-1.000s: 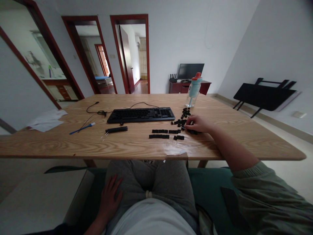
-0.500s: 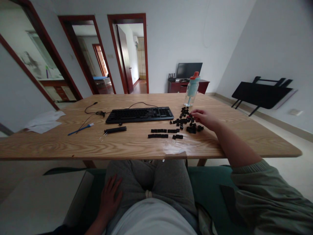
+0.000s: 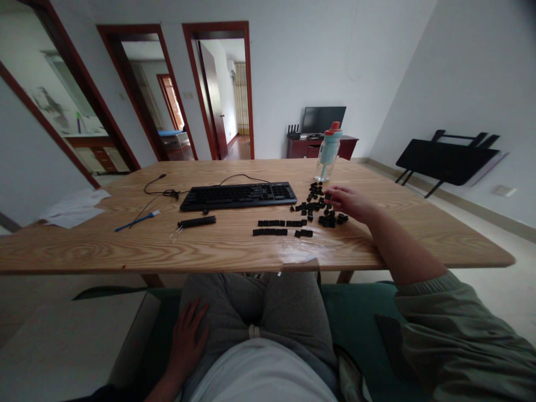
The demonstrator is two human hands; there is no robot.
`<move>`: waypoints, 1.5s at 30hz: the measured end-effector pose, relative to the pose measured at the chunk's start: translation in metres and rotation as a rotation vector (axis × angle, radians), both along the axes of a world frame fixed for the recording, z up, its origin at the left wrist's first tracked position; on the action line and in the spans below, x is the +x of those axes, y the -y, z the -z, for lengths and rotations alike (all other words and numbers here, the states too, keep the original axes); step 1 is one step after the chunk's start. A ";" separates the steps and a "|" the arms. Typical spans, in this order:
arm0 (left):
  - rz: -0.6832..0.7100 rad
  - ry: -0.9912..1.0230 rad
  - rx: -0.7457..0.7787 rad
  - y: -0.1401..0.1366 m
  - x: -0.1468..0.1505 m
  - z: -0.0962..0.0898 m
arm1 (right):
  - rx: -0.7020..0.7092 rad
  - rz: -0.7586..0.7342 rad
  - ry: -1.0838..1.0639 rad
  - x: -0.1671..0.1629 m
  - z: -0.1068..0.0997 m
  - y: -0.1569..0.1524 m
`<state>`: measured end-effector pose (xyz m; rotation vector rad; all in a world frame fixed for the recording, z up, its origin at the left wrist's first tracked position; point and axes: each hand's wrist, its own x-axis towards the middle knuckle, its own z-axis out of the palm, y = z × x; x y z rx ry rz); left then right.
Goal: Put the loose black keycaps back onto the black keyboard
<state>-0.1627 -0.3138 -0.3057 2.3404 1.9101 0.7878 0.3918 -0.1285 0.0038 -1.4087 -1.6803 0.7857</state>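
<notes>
One right hand (image 3: 349, 202) pinches a black keycap (image 3: 328, 196) beside loose keycaps (image 3: 327, 221), right of the keyboard (image 3: 238, 196) — left hand (image 3: 189, 330), fingers spread, on left thigh (image 3: 226, 304).

Home, likely a living or dining room. Plain white walls (image 3: 288, 72); three doorways with red-brown frames (image 3: 215, 27) open onto further rooms. Leftmost: counter (image 3: 86, 135) over drawers (image 3: 104, 159), washroom-like. Middle: low blue-topped piece (image 3: 171, 133), apparently a bed. Third: dark wooden door (image 3: 213, 95) standing open, long curtain (image 3: 242, 100) beyond. Far wall: flat screen (image 3: 324, 119) on low dark-red cabinet (image 3: 349, 146), router with upright antennas (image 3: 293, 134) beside it. Black folding table (image 3: 446, 162) tilted by the right-hand wall. Wood-grain surface (image 3: 226, 251) in front; green seat (image 3: 360, 312) beneath the person.
</notes>
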 end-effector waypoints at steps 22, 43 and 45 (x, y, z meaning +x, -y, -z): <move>-0.012 0.017 0.004 0.000 0.001 -0.002 | 0.070 -0.068 0.447 0.000 0.005 -0.003; 0.000 0.009 0.000 0.000 -0.001 0.001 | 0.015 -0.111 0.398 0.009 -0.002 0.003; -0.001 0.010 -0.001 0.000 0.000 0.000 | 0.022 -0.023 0.355 0.009 -0.001 0.004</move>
